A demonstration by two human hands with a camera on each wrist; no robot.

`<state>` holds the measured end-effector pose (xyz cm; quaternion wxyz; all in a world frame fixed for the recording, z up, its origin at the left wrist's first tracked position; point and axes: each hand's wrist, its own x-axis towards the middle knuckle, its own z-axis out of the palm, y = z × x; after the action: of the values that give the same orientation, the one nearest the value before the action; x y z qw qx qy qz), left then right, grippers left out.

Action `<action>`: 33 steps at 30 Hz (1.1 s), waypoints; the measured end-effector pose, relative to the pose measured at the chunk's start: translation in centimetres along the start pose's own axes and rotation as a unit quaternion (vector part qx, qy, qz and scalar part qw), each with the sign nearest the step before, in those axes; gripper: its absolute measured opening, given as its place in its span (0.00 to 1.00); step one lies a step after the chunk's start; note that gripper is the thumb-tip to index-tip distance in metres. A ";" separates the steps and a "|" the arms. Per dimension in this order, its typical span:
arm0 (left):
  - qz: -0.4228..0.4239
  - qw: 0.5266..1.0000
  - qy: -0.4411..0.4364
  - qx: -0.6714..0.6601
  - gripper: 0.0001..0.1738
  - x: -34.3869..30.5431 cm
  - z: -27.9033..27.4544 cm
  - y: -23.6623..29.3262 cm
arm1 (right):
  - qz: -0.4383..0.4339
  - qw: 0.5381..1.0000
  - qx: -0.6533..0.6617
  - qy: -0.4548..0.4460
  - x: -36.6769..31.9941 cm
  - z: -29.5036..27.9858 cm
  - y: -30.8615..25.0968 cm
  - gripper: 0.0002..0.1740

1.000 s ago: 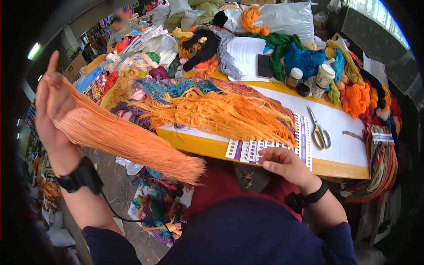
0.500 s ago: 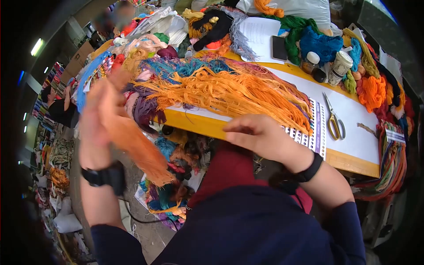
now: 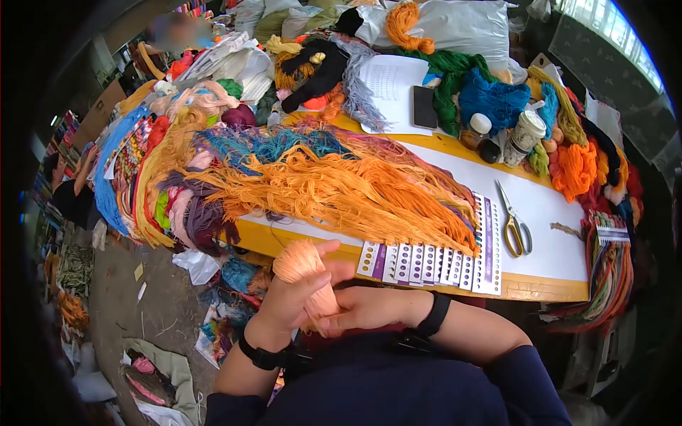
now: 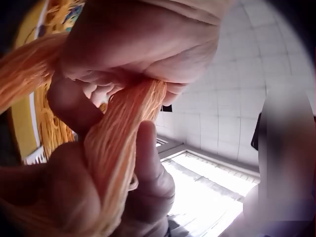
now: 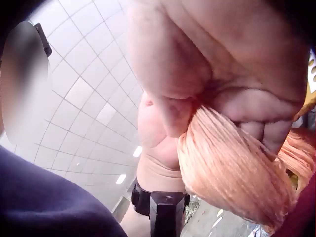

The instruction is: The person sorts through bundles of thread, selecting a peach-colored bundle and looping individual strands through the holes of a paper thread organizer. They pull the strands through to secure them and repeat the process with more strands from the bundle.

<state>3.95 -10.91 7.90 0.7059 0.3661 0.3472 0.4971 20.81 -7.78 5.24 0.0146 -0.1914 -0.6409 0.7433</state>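
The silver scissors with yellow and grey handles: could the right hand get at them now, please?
Probably yes, once freed: nothing covers the scissors, but the right hand is holding the peach yarn skein.

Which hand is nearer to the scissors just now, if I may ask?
The right hand. It holds the lower part of the peach yarn, to the left of the scissors and closer to the body; the left hand grips the yarn farther left.

The pale gridded ceiling (image 5: 94, 89) bears 2 lights (image 5: 121, 178), the floor (image 3: 174, 305) is grey, the window (image 3: 614, 42) bright.
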 end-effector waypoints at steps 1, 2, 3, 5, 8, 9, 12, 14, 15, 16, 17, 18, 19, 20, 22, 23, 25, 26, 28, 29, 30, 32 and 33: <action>-0.003 1.000 -0.002 -0.002 0.32 0.1 0.0 0.0 | 0.002 1.000 0.003 0.003 -0.4 -0.5 -0.4 0.20; 0.011 1.000 0.005 0.019 0.31 0.3 -0.2 0.0 | 0.013 0.992 -0.114 0.047 -1.0 -1.3 -0.9 0.20; 0.027 0.999 0.012 0.039 0.30 0.5 -0.2 0.1 | 0.024 0.968 -0.231 0.091 -1.7 -1.8 -1.5 0.20; -0.004 0.999 0.030 0.021 0.29 0.4 0.5 1.2 | -0.005 0.956 -0.219 0.197 -3.0 -1.5 -2.8 0.15; -0.049 0.999 -0.015 -0.010 0.29 0.2 1.5 0.6 | -0.195 0.914 0.019 0.355 -3.9 -1.0 -4.1 0.09; -0.053 0.998 -0.019 -0.012 0.29 0.5 2.0 0.3 | -0.192 0.913 0.020 0.360 -3.9 -1.1 -3.9 0.09; -0.036 0.990 -0.040 0.129 0.28 1.3 2.7 -0.5 | -0.162 0.920 -0.027 0.357 -4.3 -0.7 -3.7 0.09; -0.042 0.988 -0.054 0.137 0.29 1.4 3.0 -0.6 | -0.134 0.921 0.023 0.364 -4.4 -0.6 -3.3 0.08; -0.046 0.986 -0.064 0.147 0.30 1.5 3.2 -0.5 | -0.108 0.921 0.073 0.367 -4.3 -0.7 -3.1 0.08; -0.047 0.986 -0.063 0.147 0.30 1.5 3.5 -0.2 | -0.108 0.921 0.073 0.367 -4.3 -1.0 -2.8 0.08; -0.056 0.991 -0.038 0.114 0.30 1.7 3.7 0.1 | -0.134 0.923 0.069 0.354 -4.4 -1.4 -2.4 0.07; -0.065 0.995 -0.012 0.081 0.30 1.8 3.8 0.3 | -0.159 0.924 0.065 0.341 -4.5 -1.6 -2.3 0.07; -0.065 0.995 -0.011 0.081 0.30 1.7 3.3 0.5 | -0.159 0.924 0.066 0.341 -4.7 -1.7 -2.5 0.07; -0.083 0.993 -0.018 0.081 0.30 1.6 2.4 0.7 | -0.143 0.926 0.099 0.335 -4.9 -1.7 -3.0 0.07; -0.096 0.993 -0.014 0.068 0.29 1.6 2.0 0.7 | -0.127 0.927 0.131 0.328 -4.9 -1.8 -3.1 0.08; -0.095 0.993 -0.013 0.068 0.29 1.5 2.4 0.7 | -0.127 0.924 0.151 0.329 -4.8 -1.9 -2.7 0.09; -0.087 0.993 0.004 0.077 0.29 1.7 3.2 1.0 | -0.131 0.920 0.168 0.330 -4.7 -2.0 -2.6 0.09; -0.082 0.993 0.000 0.080 0.29 1.8 3.2 1.0 | -0.135 0.919 0.182 0.323 -4.8 -2.0 -2.6 0.09; -0.088 0.991 0.008 0.098 0.28 1.9 3.2 0.8 | -0.138 0.918 0.185 0.322 -5.1 -2.1 -2.6 0.10; -0.081 0.992 -0.001 0.101 0.28 1.9 3.1 0.7 | -0.138 0.917 0.191 0.322 -5.1 -2.2 -2.3 0.10; -0.092 0.991 -0.006 0.101 0.28 2.0 2.8 0.7 | -0.141 0.919 0.181 0.321 -5.2 -2.3 -2.3 0.10; -0.087 0.991 0.000 0.101 0.28 2.1 3.0 0.3 | -0.144 0.920 0.171 0.323 -5.3 -2.4 -2.4 0.10; -0.087 0.991 -0.003 0.101 0.28 2.1 3.0 0.2 | -0.143 0.919 0.177 0.323 -5.3 -2.4 -2.4 0.10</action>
<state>7.00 -9.36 9.29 0.7066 0.4060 0.4240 0.3951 25.89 -6.53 8.67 0.3608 -0.3215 -0.4799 0.7323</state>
